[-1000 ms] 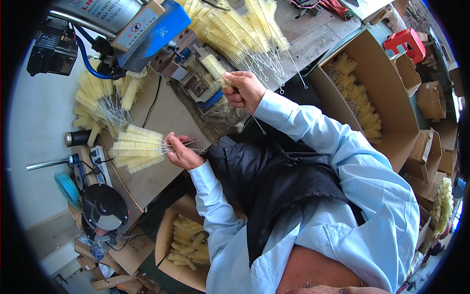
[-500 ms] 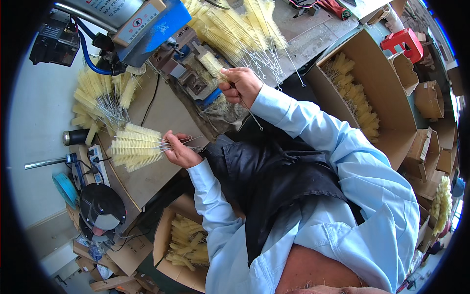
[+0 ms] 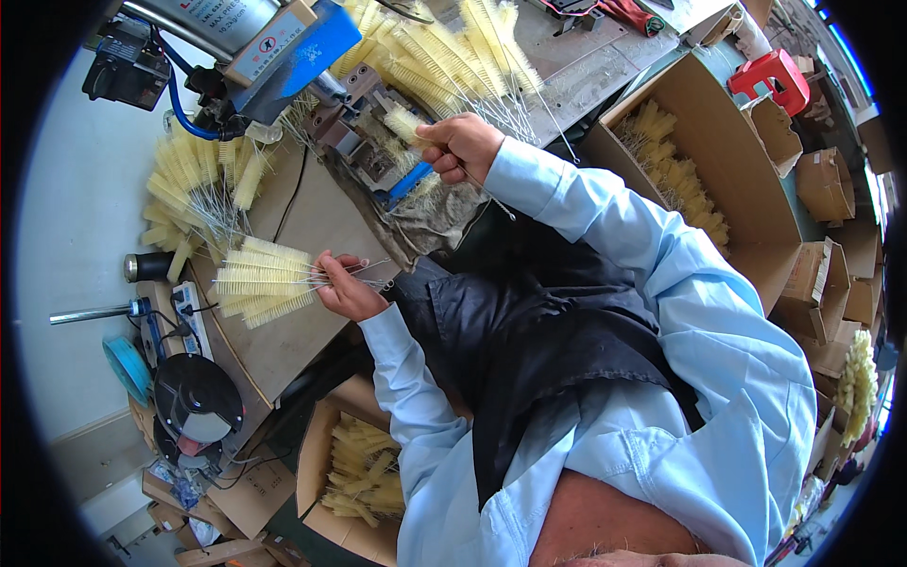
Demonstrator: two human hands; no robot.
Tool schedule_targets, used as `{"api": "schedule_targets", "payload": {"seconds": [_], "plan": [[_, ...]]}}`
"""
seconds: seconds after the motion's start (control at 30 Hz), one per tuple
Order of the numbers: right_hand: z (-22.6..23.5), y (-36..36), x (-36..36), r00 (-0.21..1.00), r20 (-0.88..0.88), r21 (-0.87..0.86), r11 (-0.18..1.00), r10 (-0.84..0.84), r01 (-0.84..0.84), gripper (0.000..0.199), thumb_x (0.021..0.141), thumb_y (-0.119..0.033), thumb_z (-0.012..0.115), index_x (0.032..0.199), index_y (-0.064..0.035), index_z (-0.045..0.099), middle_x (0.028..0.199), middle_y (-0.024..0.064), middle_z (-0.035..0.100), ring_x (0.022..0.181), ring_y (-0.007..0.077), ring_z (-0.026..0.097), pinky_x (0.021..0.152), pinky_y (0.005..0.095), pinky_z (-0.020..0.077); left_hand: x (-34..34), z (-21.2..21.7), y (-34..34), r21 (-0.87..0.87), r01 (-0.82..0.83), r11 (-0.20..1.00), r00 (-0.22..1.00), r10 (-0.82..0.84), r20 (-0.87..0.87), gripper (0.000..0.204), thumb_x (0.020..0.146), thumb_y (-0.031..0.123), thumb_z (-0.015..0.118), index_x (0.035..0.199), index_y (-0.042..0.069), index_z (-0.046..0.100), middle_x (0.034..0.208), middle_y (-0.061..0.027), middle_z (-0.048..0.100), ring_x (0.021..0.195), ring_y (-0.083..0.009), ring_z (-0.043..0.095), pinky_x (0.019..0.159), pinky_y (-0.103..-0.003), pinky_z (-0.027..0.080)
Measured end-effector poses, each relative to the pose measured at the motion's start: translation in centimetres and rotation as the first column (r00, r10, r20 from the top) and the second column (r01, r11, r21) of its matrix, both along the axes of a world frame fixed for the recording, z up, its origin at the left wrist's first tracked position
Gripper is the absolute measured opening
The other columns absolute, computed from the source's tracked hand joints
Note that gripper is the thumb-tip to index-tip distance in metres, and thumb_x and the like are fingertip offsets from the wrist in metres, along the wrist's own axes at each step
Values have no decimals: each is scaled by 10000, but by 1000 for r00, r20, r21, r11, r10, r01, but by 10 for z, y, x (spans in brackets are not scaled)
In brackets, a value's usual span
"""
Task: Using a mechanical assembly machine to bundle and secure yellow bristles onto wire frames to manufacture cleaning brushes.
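My left hand [image 3: 350, 286] is closed round the wire stems of several bottle brushes [image 3: 263, 282], their pale yellow bristle heads fanned out to the left above the table. Pinched in my right hand [image 3: 465, 149] is a single bottle brush [image 3: 404, 125]. Its bristle head points left at the bench machine [image 3: 370, 156], and its looped wire stem trails down to the right below my fingers. Whether that brush touches the machine, I cannot tell. A blue part [image 3: 409, 180] of the machine sits just below the brush.
Piles of brushes lie on the bench behind [image 3: 444, 61] and at the left [image 3: 200, 180]. Cardboard boxes with brushes stand at the right [image 3: 756, 180] and by my left elbow [image 3: 316, 454]. A blue press head [image 3: 298, 61] overhangs the upper left. A power strip [image 3: 192, 317] lies at the table's left edge.
My right hand has shifted slightly left and up, carrying the brush head closer in over the machine. My left hand keeps its bunch in nearly the same place.
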State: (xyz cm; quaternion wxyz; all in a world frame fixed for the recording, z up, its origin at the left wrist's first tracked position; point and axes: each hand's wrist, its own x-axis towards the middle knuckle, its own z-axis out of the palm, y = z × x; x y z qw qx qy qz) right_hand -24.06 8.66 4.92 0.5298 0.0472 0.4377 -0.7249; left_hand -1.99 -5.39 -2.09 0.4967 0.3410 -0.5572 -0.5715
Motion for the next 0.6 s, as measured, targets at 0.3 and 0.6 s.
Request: {"api": "schedule_targets", "payload": {"seconds": [0.3,0.6], "plan": [[-11,28,21,976,-209,-125,992,-59,34,208,988,-220,597,927,-29,543,663,27,489,453,91,385,391,264,303,3,-1,-5,52,-45,998,999,43,33,310,1023,281,525,1108,-14,568,699,-55,521,628,-134,517,570,-286,477],[-9,64,-3,827,-553,-67,995,-99,75,272,1000,-276,587,892,-26,587,630,27,543,446,87,458,411,240,344,4,11,6,101,41,994,999,-43,17,434,1026,371,500,1125,-42,589,575,-22,431,545,-138,486,540,-303,463]]}}
